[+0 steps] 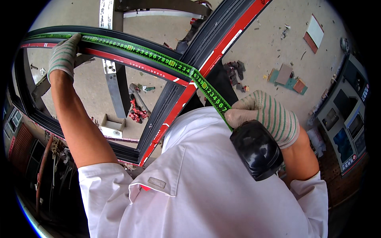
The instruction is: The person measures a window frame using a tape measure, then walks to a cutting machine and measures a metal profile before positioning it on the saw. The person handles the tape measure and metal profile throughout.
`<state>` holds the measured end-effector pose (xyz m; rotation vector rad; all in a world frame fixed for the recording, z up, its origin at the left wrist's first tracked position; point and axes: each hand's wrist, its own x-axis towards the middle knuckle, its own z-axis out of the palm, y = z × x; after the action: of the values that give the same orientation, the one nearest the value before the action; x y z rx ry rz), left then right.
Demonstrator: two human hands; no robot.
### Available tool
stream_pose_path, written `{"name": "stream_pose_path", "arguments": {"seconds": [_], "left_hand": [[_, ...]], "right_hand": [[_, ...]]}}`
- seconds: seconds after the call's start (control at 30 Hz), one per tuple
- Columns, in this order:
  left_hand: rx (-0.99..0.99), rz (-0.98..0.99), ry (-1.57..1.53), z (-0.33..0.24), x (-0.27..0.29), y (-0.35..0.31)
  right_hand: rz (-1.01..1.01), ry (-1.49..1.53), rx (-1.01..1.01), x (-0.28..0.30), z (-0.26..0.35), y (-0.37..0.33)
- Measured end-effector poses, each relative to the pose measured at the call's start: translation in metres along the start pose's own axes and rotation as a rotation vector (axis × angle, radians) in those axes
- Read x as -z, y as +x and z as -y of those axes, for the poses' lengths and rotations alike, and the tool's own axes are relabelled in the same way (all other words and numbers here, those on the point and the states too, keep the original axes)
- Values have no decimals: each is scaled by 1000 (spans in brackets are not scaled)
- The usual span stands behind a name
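A bright green tape measure blade [154,58] stretches along the upper rail of a black window frame [131,150] with red protective film, then bends down to the right across the frame's slanting bar. My left hand [63,59], in a striped knit glove, grips the rail at the far left with a finger pressed on the blade. My right hand [270,117], gloved alike, closes around the blade's near end. Just below it is the tape measure's rounded black case [257,150], in front of my shirt. The blade's far end runs past my left hand; some left fingers are hidden.
Metal stand beams [115,85] lie under the frame. On the concrete floor are a red tool [137,113], an open box [113,126], board scraps [285,77] and a white-topped panel [314,33]. A grey cabinet-like machine [345,119] stands at right.
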<state>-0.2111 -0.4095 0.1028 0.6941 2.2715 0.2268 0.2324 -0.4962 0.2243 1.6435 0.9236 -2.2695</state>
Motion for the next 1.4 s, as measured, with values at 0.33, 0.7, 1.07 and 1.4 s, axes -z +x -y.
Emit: {"name": "stream_pose_path", "arguments": {"seconds": [0.33, 0.7, 1.07, 1.4], "left_hand": [[-5, -22, -48, -4, -4, -8], [-29, -62, -3, -2, -3, -9], [-74, -73, -77, 15, -4, 8], [-59, -93, -23, 10, -5, 3]], "right_hand": [[57, 176, -288, 9, 18, 6], [49, 26, -231, 8, 28, 3], [41, 9, -220, 6, 30, 3], [26, 12, -222, 5, 31, 3]]}}
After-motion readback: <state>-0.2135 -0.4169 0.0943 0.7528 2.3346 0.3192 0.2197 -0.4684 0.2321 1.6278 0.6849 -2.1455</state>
